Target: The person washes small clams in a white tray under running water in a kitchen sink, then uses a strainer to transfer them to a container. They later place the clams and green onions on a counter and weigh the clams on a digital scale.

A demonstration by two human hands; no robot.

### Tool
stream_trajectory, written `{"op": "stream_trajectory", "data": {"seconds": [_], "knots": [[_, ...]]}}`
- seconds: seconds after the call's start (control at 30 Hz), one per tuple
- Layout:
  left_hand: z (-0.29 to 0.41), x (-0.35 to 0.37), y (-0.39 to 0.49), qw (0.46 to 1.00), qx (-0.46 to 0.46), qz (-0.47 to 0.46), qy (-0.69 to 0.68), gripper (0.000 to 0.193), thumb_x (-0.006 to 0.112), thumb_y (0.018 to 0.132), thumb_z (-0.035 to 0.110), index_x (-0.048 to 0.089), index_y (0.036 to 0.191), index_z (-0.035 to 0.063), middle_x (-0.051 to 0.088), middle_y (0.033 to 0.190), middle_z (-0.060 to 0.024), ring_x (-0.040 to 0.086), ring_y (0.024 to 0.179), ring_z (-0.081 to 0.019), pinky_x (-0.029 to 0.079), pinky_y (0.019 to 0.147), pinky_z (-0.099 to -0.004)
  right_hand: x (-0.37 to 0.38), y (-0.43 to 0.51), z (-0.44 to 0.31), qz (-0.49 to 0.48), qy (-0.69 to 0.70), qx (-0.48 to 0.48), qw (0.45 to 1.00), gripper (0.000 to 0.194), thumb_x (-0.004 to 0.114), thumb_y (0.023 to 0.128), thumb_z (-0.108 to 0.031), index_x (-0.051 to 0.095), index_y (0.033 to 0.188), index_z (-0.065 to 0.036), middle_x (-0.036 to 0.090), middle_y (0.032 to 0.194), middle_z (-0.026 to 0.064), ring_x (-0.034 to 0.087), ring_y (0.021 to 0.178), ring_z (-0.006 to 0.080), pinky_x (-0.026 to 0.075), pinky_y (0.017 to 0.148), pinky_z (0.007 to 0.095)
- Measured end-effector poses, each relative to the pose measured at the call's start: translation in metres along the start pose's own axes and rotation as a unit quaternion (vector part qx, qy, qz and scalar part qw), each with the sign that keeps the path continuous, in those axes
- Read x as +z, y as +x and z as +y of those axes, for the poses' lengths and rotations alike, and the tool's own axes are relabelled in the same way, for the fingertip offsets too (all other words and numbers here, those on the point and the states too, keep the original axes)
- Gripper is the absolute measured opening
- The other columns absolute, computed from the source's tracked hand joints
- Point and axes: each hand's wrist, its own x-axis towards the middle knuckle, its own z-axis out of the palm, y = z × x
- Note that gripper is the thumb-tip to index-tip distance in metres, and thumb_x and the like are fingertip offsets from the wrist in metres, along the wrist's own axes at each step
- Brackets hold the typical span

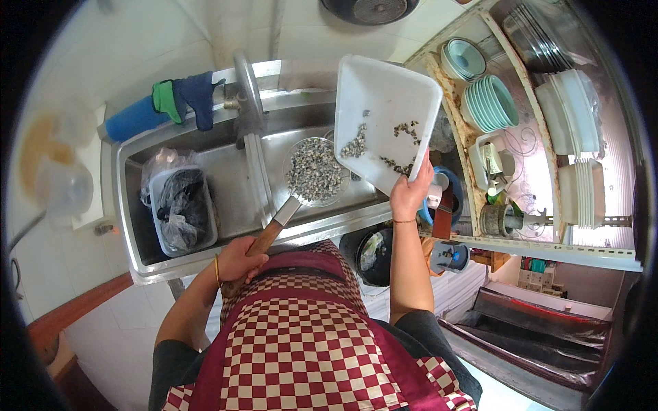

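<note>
My left hand (pixel 242 261) grips the wooden handle of a skimmer (pixel 268 235). The skimmer's round wire bowl is over the right basin of a stainless-steel sink (pixel 221 159), full of small grey, black and pale pieces (pixel 316 169) that look like tiny shellfish. My right hand (pixel 411 192) holds a white plastic tub (pixel 385 97) by its near right edge. The tub is tilted, its inside facing me and its lower left corner close to the skimmer bowl. A few clusters of the same pieces (pixel 354 144) cling inside the tub.
In the left basin stands a white container (pixel 212 226) with plastic bags. A faucet (pixel 248 92) rises behind the divider; gloves (pixel 193 97) hang at the back rim. Right of the tub, a rusty shelf rack (pixel 455 154) holds stacked bowls (pixel 491 103). A black bucket (pixel 383 275) is below.
</note>
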Motion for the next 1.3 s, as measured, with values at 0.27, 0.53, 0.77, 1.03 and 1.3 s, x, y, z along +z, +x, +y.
{"op": "stream_trajectory", "data": {"seconds": [0.27, 0.53, 0.77, 1.03, 1.3], "knots": [[-0.008, -0.001, 0.004, 0.999, 0.014, -0.007, -0.035, 0.016, 0.062, 0.092, 0.01, 0.049, 0.094, 0.0014, 0.053, 0.061, -0.0026, 0.051, 0.047, -0.0103, 0.042, 0.042, -0.0275, 0.002, 0.004, -0.01, -0.033, 0.0, -0.025, 0.999, 0.094, 0.043, 0.061, 0.02, 0.038, 0.15, -0.011, 0.044, 0.127, 0.0193, 0.043, 0.118, 0.0364, 0.034, 0.107, 0.0409], [-0.009, -0.005, 0.008, 0.999, 0.024, -0.005, -0.031, 0.016, 0.062, 0.093, 0.01, 0.049, 0.096, 0.0016, 0.053, 0.061, -0.0023, 0.05, 0.047, -0.0099, 0.042, 0.043, -0.0271, -0.001, 0.008, -0.019, -0.016, -0.014, -0.049, 0.999, 0.091, 0.043, 0.064, 0.021, 0.04, 0.149, -0.011, 0.04, 0.132, 0.0217, 0.042, 0.12, 0.0394, 0.033, 0.109, 0.0435], [-0.006, -0.01, 0.009, 0.999, 0.021, -0.006, -0.047, 0.017, 0.062, 0.093, 0.01, 0.049, 0.099, 0.0015, 0.053, 0.062, -0.0021, 0.05, 0.048, -0.0096, 0.042, 0.043, -0.0269, -0.003, 0.011, -0.028, -0.002, 0.011, -0.076, 0.997, 0.089, 0.044, 0.065, 0.022, 0.042, 0.148, -0.011, 0.038, 0.135, 0.0224, 0.04, 0.123, 0.041, 0.034, 0.109, 0.0442], [-0.003, -0.014, 0.012, 0.999, 0.032, -0.01, -0.043, 0.018, 0.062, 0.092, 0.009, 0.049, 0.101, 0.0007, 0.053, 0.064, -0.0023, 0.05, 0.048, -0.0099, 0.042, 0.043, -0.0268, 0.0, 0.016, -0.035, -0.014, -0.022, -0.079, 0.997, 0.089, 0.045, 0.064, 0.023, 0.043, 0.147, -0.009, 0.041, 0.134, 0.0222, 0.042, 0.123, 0.0403, 0.034, 0.108, 0.0446], [-0.006, -0.016, 0.013, 0.999, 0.031, -0.007, -0.038, 0.017, 0.062, 0.092, 0.009, 0.049, 0.1, 0.001, 0.053, 0.062, -0.0024, 0.049, 0.047, -0.0101, 0.042, 0.043, -0.0269, -0.001, 0.02, -0.035, -0.003, -0.018, -0.069, 0.997, 0.09, 0.044, 0.062, 0.022, 0.042, 0.147, -0.008, 0.04, 0.134, 0.0214, 0.043, 0.123, 0.0387, 0.034, 0.109, 0.0428]]}}
